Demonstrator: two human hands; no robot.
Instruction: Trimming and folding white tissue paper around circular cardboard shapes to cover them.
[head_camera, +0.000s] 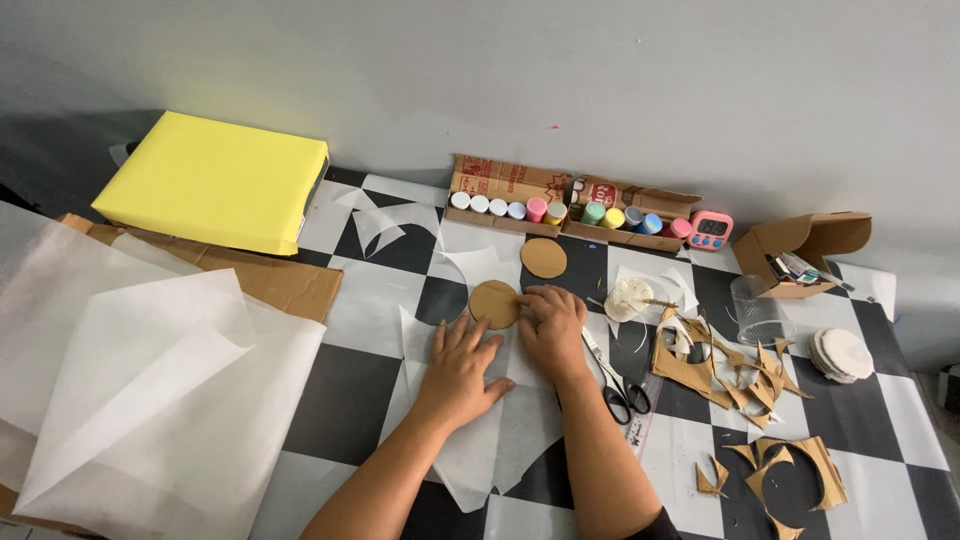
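Head view. The left hand (462, 362) lies flat, fingers spread, pressing a sheet of tracing paper (480, 420) onto the checkered surface (350, 300); it grips nothing. The right hand (552, 325) lies beside it, fingers curled together, fingertips resting on the right edge of a cardboard disc (494, 303); whether it pinches the disc or only steadies it cannot be told.

Risk, as judged: the thin paper could slide or crease under the left palm if pressure is uneven, and the disc, held at one edge only, could turn or shift on the slick sheet.

The disc sits just beyond the left fingertips and touches the right fingertips on their left side. A second disc (543, 257) lies farther out, past the right hand, apart from both. Scissors (617, 378) lie just right of the right wrist. Cardboard scraps (720, 365) lie well to the right; a row of paint pots (570, 211) stands far beyond both hands. A yellow pad (215, 180) and loose paper sheets (130, 370) lie well to the left.
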